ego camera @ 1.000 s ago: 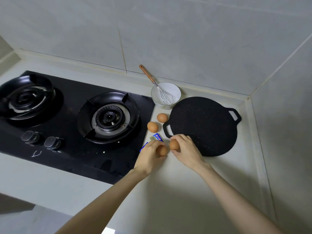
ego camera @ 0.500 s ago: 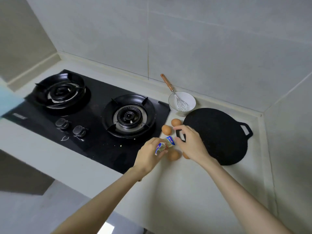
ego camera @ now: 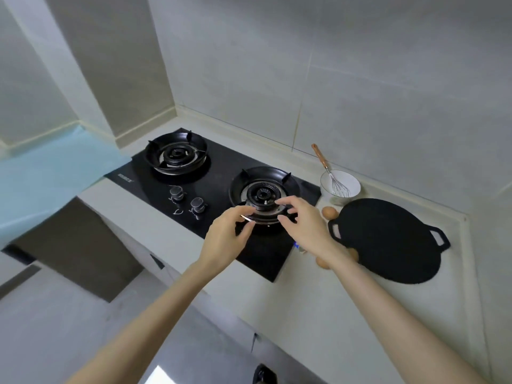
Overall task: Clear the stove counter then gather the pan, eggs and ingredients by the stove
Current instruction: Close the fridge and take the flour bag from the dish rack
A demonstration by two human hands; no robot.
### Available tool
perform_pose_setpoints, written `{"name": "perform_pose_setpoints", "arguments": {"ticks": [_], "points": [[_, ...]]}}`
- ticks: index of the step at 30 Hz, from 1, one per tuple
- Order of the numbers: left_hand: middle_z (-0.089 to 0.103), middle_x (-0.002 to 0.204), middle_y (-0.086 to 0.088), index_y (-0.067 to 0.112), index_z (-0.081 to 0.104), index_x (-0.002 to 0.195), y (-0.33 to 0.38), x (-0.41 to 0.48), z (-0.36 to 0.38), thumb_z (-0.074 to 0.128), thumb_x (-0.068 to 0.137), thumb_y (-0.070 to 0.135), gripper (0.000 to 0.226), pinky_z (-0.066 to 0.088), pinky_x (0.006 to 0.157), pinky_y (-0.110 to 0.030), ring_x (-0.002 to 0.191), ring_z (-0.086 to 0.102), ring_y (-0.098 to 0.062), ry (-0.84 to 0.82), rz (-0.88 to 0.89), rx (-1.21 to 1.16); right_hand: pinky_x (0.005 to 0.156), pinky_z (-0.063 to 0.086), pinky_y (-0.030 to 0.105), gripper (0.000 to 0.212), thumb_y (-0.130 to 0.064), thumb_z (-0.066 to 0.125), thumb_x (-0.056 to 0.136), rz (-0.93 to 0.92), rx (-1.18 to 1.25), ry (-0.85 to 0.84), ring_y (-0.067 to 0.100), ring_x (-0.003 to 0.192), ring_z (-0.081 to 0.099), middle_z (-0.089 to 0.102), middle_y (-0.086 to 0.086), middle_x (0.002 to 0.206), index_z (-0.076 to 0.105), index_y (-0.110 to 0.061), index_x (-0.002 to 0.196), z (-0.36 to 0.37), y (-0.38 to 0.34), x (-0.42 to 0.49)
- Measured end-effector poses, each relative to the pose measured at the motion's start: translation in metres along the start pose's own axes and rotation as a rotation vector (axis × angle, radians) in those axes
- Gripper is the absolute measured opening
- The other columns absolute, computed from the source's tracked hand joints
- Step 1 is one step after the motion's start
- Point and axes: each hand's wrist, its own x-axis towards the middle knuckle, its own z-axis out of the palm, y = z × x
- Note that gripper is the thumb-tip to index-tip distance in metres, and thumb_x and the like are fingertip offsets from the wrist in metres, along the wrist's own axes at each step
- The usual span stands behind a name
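Head view: the left hand (ego camera: pixel 224 236) pinches a thin glinting scrap (ego camera: pixel 247 218) above the right burner (ego camera: pixel 263 195); the right hand (ego camera: pixel 304 231), fingers (ego camera: pixel 288 201) loose, holds nothing. The pan (ego camera: pixel 388 239) lies at three o'clock on the counter (ego camera: pixel 304 314), eggs (ego camera: pixel 329 212) beside it (they roll), so I'd carry the scrap off with wrists high.

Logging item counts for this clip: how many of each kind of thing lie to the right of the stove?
Brown eggs in view: 3
Black round flat pan: 1
White round bowl: 1
Wire whisk with wooden handle: 1
Blue packet, mostly hidden: 1
Total: 7
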Motion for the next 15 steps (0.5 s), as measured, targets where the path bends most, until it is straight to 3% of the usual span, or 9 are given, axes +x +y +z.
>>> {"name": "perform_pose_setpoints", "arguments": {"ticks": [4, 9, 15], "points": [[0.063, 0.115, 0.014, 0.026, 0.061, 0.119, -0.01, -0.03, -0.047, 0.058, 0.093, 0.023, 0.027, 0.05, 0.087, -0.022, 0.099, 0.059, -0.003, 0.06, -0.049, 0.021, 0.088, 0.05, 0.029, 0.032, -0.015, 0.063, 0.087, -0.062, 0.007, -0.056, 0.01, 0.101, 0.056, 0.059, -0.008, 0.117, 0.06, -0.026, 0.117, 0.03, -0.044, -0.012], [0.062, 0.117, 0.015, 0.027, 0.06, 0.119, -0.023, -0.08, -0.111, 0.056, 0.094, 0.028, 0.026, 0.049, 0.089, -0.025, 0.1, 0.06, -0.003, 0.164, -0.115, 0.012, 0.088, 0.046, 0.026, 0.032, -0.019, 0.06, 0.089, -0.181, -0.006, -0.18, 0.009, 0.1, 0.055, 0.058, -0.009, 0.12, 0.058, -0.027, 0.12, 0.074, -0.103, -0.022], [0.062, 0.112, 0.019, 0.03, 0.061, 0.116, -0.05, -0.153, -0.199, 0.057, 0.092, 0.029, 0.024, 0.053, 0.086, -0.027, 0.097, 0.06, 0.0, 0.418, -0.242, 0.085, 0.087, 0.047, 0.028, 0.031, -0.021, 0.058, 0.09, -0.383, 0.025, -0.381, 0.007, 0.102, 0.055, 0.056, -0.013, 0.123, 0.057, -0.029, 0.12, 0.143, -0.193, -0.03]]}}
